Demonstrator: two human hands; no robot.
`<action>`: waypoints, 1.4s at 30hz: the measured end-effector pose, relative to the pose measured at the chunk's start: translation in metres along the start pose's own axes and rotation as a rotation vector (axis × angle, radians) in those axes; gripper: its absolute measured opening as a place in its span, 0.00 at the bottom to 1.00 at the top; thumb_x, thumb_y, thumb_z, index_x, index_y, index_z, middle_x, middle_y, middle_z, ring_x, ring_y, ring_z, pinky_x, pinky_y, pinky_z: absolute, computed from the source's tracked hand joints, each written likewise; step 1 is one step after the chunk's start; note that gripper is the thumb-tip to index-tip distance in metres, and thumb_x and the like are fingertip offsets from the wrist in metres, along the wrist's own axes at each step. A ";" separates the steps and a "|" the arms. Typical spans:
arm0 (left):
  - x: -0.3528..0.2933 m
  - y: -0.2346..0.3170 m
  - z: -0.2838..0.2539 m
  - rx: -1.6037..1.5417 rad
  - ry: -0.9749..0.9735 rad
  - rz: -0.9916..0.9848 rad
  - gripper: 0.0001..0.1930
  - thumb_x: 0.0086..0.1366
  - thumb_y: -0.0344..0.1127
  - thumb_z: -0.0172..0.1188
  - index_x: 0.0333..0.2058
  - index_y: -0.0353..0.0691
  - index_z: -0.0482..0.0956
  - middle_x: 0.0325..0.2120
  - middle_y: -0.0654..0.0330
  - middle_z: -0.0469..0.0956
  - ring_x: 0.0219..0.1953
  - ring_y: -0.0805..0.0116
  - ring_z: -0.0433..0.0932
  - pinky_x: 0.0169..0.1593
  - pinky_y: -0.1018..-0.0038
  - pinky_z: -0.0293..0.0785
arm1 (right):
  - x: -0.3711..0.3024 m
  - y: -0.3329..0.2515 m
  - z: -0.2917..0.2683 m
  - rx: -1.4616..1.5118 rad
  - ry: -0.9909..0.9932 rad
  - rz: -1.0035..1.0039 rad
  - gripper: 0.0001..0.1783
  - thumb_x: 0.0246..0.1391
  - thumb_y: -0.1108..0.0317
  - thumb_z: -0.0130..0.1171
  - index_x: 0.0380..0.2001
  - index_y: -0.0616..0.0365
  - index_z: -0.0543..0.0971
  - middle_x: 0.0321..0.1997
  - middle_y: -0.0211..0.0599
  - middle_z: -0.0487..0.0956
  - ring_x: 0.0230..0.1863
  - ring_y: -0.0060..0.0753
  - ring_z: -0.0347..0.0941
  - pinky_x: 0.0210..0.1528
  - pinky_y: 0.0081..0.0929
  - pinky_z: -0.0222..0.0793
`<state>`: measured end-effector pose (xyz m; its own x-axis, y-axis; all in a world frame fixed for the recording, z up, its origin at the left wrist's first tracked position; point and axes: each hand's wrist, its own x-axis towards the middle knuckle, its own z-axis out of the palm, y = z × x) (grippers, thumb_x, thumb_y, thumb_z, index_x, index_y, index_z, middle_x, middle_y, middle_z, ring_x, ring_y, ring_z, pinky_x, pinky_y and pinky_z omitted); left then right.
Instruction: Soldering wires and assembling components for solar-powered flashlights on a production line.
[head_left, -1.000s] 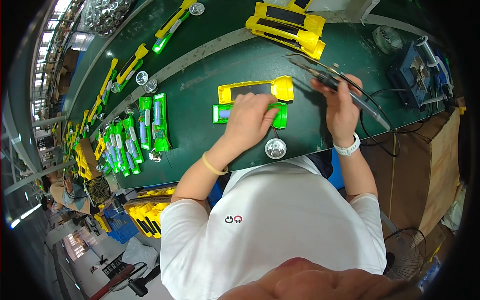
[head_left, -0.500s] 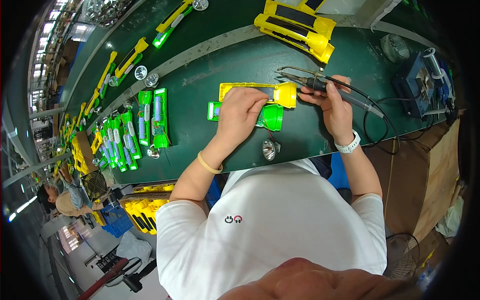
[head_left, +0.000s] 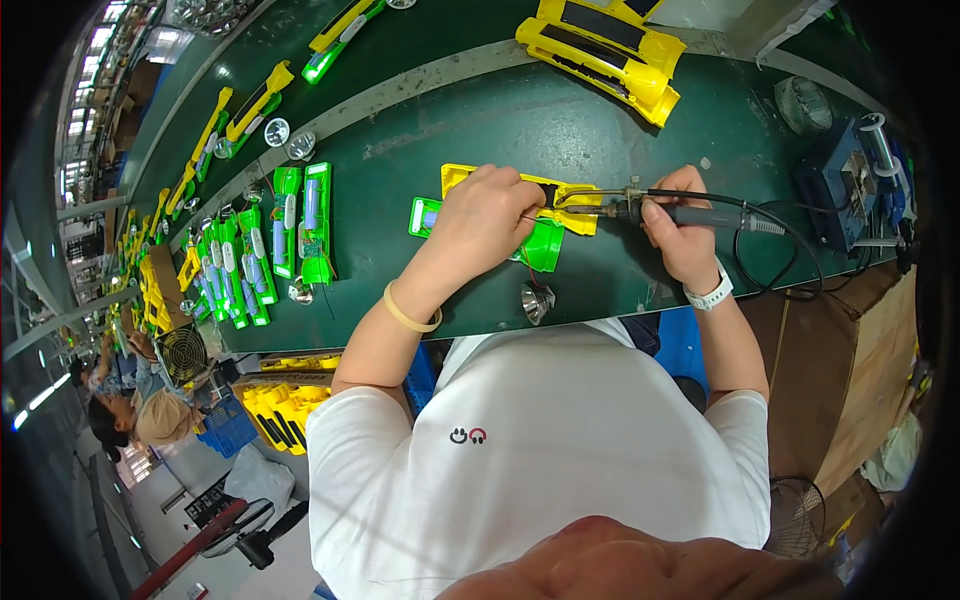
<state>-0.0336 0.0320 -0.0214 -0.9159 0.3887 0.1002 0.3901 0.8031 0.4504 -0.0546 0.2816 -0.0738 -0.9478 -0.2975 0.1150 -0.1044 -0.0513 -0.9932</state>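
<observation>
A soldering iron [head_left: 690,215] with a thin feed tube is gripped in my right hand [head_left: 683,245]. Its tip points left, over the wide end of a yellow flashlight casing half [head_left: 582,225]. My left hand [head_left: 478,228] rests across that casing and the green casing half [head_left: 543,246] in front of it, fingertips pinched near the iron's tip. What they pinch is too small to make out, and my hand hides the middle of both halves. Close to the table's near edge lies a silver reflector [head_left: 537,303], beside the green half.
Several open green casings with batteries [head_left: 235,265] lie in rows at left. Yellow casings [head_left: 605,60] are stacked at the back. A blue soldering station [head_left: 835,185] stands at right, its cable looping on the table [head_left: 400,290]. A co-worker [head_left: 160,415] sits far left.
My right hand has brought the soldering iron down and leftward, so its tip now reaches the yellow casing's wide end. My left hand has shifted slightly, still pinched.
</observation>
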 end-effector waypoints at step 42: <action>0.001 -0.005 0.001 0.004 -0.001 0.031 0.03 0.48 0.27 0.58 0.24 0.39 0.76 0.21 0.56 0.72 0.29 0.57 0.72 0.34 0.66 0.70 | 0.001 -0.016 0.010 0.183 0.035 -0.009 0.12 0.54 0.68 0.57 0.31 0.56 0.63 0.23 0.27 0.66 0.17 0.14 0.58 0.18 0.14 0.54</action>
<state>-0.0361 0.0287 -0.0241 -0.9031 0.4144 0.1132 0.4191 0.7924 0.4433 -0.0506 0.2730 -0.0578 -0.9573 -0.2628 0.1203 -0.0597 -0.2274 -0.9720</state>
